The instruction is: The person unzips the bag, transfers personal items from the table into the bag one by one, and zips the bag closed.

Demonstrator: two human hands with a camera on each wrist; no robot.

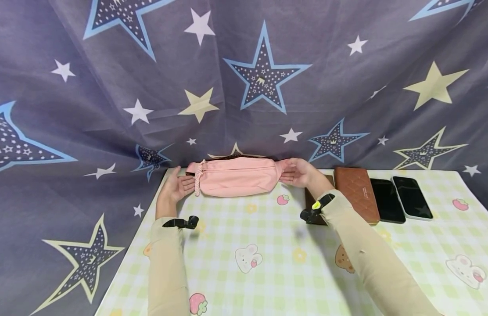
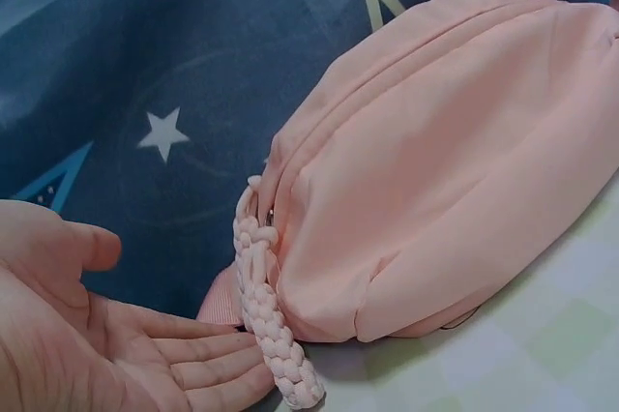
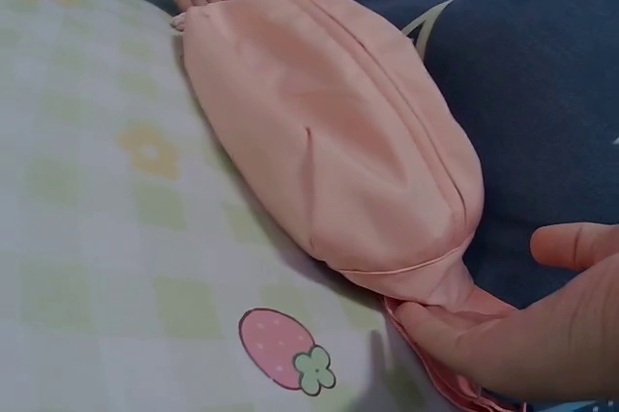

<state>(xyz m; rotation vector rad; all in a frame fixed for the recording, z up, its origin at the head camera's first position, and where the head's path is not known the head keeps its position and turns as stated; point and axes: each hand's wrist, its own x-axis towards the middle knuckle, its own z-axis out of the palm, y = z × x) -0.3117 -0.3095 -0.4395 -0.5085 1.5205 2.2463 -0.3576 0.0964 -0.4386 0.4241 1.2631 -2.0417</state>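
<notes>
A pink waist bag [image 1: 240, 177] with a long zipper lies at the back edge of the table, against the curtain. From its left end hangs a braided pink zipper pull [image 2: 276, 335]. My left hand [image 1: 177, 186] is at that end, palm up, its straight fingers touching the pull and the short strap [image 2: 222, 301] behind it. At the opposite end, my right hand [image 1: 299, 173] lies against the pink strap [image 3: 488, 304], fingers extended along it. The right thumb [image 3: 571, 243] stands apart from the fingers, so neither hand grips the bag.
Right of the bag lie a brown quilted wallet [image 1: 356, 193] and two dark-screened phones, one black [image 1: 386, 202] and one light-edged [image 1: 411, 197]. A dark brown flat item [image 1: 310, 202] is partly hidden beneath my right wrist. A star-patterned curtain [image 1: 252, 131] hangs along the back of the checked tablecloth [image 1: 244, 228].
</notes>
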